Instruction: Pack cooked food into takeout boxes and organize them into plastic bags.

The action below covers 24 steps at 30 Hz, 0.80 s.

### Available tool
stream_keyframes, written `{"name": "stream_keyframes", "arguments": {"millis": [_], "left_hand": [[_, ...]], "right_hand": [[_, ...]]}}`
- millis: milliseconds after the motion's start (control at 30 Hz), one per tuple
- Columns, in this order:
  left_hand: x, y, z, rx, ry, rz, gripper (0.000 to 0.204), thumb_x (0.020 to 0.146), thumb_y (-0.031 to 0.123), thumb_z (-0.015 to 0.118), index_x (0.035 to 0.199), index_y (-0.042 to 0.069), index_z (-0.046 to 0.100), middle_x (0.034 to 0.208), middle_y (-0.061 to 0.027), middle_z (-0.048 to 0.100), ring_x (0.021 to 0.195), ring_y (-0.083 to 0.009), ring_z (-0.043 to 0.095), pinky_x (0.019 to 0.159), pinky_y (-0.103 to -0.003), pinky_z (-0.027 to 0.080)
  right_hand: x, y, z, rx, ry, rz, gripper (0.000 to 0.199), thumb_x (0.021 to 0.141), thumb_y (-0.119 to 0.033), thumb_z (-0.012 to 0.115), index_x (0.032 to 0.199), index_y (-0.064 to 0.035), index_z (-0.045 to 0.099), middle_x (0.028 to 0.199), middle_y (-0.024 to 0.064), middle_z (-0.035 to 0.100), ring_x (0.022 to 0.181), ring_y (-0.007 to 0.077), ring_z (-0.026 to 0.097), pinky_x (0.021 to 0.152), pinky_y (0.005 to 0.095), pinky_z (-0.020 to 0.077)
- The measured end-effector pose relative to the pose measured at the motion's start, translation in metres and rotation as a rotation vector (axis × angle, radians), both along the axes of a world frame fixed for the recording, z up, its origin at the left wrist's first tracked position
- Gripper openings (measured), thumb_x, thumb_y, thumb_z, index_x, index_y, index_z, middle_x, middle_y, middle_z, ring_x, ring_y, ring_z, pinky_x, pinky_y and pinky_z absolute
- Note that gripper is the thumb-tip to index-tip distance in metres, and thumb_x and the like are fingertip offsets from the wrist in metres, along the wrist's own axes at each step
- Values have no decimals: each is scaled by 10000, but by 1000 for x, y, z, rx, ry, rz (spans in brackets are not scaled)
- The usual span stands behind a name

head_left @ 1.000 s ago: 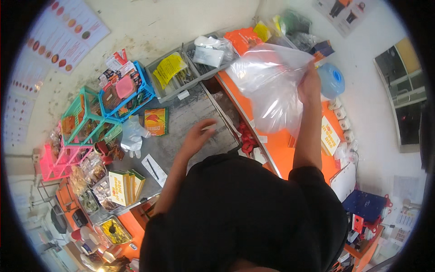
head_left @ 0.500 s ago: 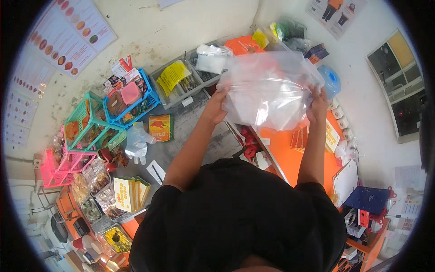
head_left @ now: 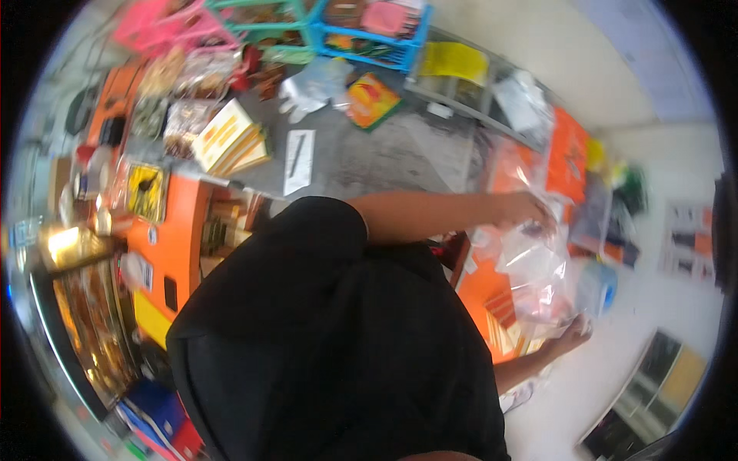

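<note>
A large clear plastic bag (head_left: 538,269) stretches between my two hands above the orange counter at the right. My left hand (head_left: 529,210) is closed on its far edge, with the fingers bent and slightly blurred. At the opposite edge, my right hand (head_left: 573,338) pinches the film. Light glints off the creased plastic, and the counter shows through it. Beneath and beside the bag lie cream and orange cartons (head_left: 503,336). Just past it stands a blue water jug (head_left: 598,288), partly covered by the film.
A grey worktop (head_left: 361,165) carries an orange-yellow packet (head_left: 373,101), plastic gloves (head_left: 315,84), a white slip (head_left: 299,161) and folded boxes (head_left: 231,138). Blue (head_left: 369,46), green and pink baskets line the back. A grey divided tray (head_left: 469,84) adjoins them. At left is a lit display case (head_left: 84,323).
The whole view has swung, so the baskets now sit at the top. Both hands still hold the bag, now lower and farther right in view, one above the other, with the film hanging more bunched.
</note>
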<state>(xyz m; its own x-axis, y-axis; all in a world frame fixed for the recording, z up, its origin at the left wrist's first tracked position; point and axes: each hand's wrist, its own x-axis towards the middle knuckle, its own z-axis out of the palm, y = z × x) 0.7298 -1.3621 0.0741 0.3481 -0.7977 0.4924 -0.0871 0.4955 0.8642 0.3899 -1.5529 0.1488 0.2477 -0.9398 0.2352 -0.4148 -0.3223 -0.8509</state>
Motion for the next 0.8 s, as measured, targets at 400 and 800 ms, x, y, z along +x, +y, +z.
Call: {"name": "stream_keyframes", "arguments": {"millis": [400,800], "left_hand": [[-24,140,7,398,-134,293,442,685,418,852,728,31,643,657,-148,587,632,-260,588,610,-416,427],[49,347,-21,-154,1611,515,231,927,285,671,946,86,555,785,-8,576,673,-157,534,578,-299,431]], "right_hand": [[182,200,-2,728,-7,738,206,998,-206,597,1026,-2,604,1016,92,633,947,195,591,880,360,485],[216,200,-15,371,509,946,356,936,-295,703,794,-112,434,690,-20,310,614,62,365,523,247,318]]}}
